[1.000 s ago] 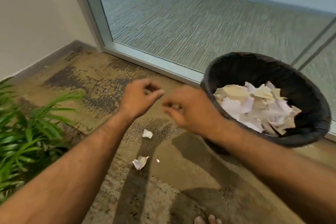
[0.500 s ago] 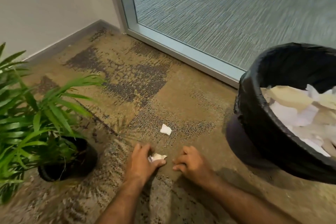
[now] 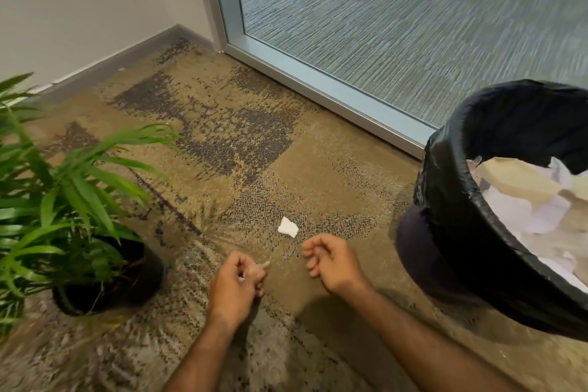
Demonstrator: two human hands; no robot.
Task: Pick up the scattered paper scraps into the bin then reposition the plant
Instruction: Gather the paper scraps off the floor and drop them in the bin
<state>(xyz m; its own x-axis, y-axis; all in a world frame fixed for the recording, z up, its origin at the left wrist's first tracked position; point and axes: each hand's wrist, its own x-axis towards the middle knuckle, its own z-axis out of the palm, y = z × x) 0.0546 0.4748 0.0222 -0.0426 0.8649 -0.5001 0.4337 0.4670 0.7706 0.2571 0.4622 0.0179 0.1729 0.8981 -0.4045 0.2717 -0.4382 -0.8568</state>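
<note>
One white paper scrap (image 3: 288, 227) lies on the brown patterned carpet, a short way beyond my fingertips. My left hand (image 3: 237, 280) is closed into a fist low over the carpet, and a sliver of white from a second scrap shows between its fingers. My right hand (image 3: 331, 264) hovers just right of and below the lying scrap, fingers loosely curled and holding nothing. The black bag-lined bin (image 3: 445, 200) leans at the right, filled with crumpled paper (image 3: 525, 200). At the left stands the green leafy plant (image 3: 73, 188) in its black pot (image 3: 140, 280).
A glass partition with a metal frame (image 3: 318, 89) runs across the back. A white wall with a dark baseboard (image 3: 111, 64) meets it in the far left corner. Carpet between plant and bin holds only the scrap.
My hands dropped from bin height to the carpet. The left hand pinched the nearer scrap and has closed into a fist around it. The right hand rose slightly off the floor.
</note>
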